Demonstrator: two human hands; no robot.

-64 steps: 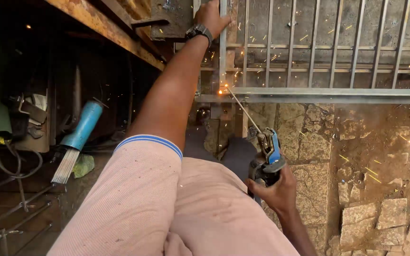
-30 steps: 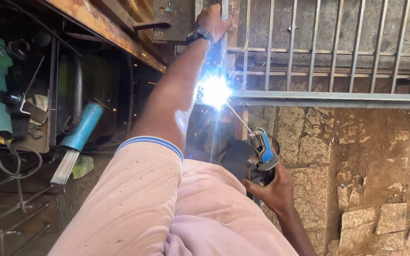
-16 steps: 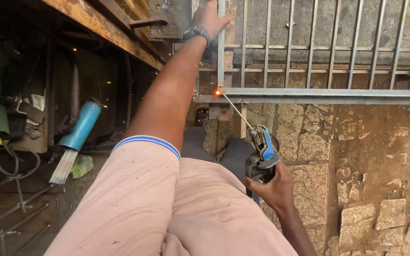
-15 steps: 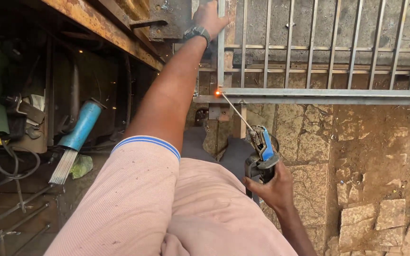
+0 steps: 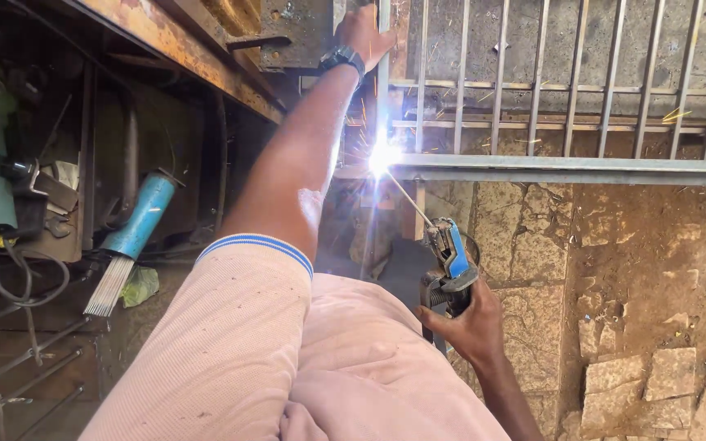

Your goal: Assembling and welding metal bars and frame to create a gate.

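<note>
Blue electrode holder (image 5: pixel 449 260) gripped in right hand (image 5: pixel 469 324); left hand (image 5: pixel 364 34) grasps grille bar (image 5: pixel 383 73).

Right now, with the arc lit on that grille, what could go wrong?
The left hand grips a grille bar bare, just above the arc; heat or sparks could burn it. Sparks fly close to the bare forearm and the pink shirt. The right hand holds the electrode holder ungloved, so spatter could hit it.
</note>
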